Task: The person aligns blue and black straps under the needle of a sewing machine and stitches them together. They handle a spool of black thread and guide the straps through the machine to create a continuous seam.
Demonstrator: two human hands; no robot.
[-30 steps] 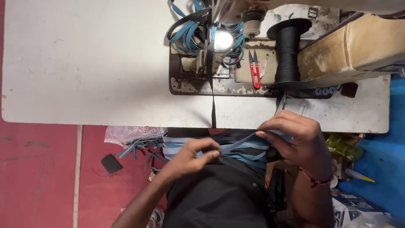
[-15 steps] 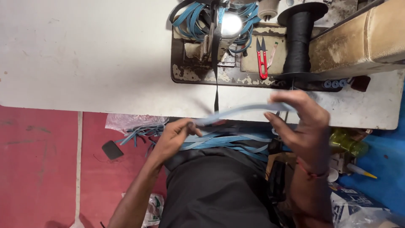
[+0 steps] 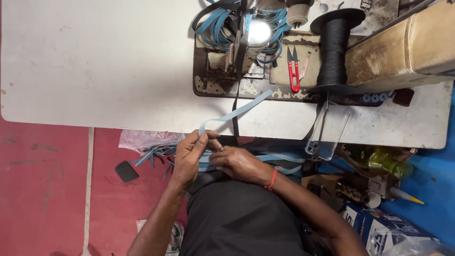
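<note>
Far left on the red floor I see a small dark flat pad (image 3: pixel 126 171), w/ loose light-blue strap offcuts (image 3: pixel 154 153) just right of it, in front of a crumpled clear plastic bag (image 3: pixel 142 139). My left hand (image 3: pixel 189 156) is closed, pinching a long flat light-blue strap (image 3: pixel 235 111) betw. thumb & fingertips at the near edge of the white worn surface (image 3: pixel 95 61); the strap loops up from the pinch & runs diagonally right onto the surface toward the sewing machine's chipped base plate (image 3: pixel 208 85). My right hand (image 3: pixel 239 163) sits just beside the left, over my lap, fingers curled on a bundle of more blue straps (image 3: pixel 279 158); how tight the grip is I can't tell. Further right on the machine: red-handled thread snips (image 3: pixel 293 71), then a tall black thread spool (image 3: pixel 333 47).
</note>
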